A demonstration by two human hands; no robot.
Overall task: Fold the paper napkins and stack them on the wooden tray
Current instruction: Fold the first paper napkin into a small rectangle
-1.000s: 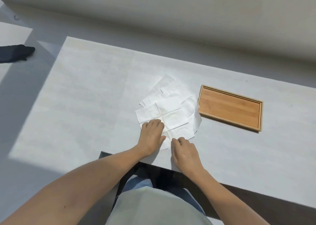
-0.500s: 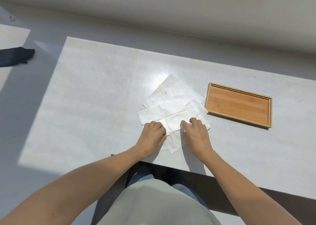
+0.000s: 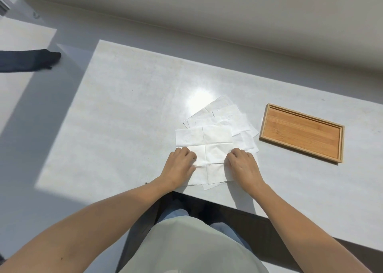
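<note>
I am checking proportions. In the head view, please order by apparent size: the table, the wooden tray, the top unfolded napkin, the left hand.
1. table
2. wooden tray and top unfolded napkin: look alike, not ranked; hands partly cover the napkin
3. left hand

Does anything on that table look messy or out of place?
Only the white paper napkins: they lie in a loose, fanned pile with corners pointing different ways, not a squared stack. Both hands rest on the top unfolded sheet. The rectangular wooden tray sits skewed to the table edge, holding nothing.
</note>
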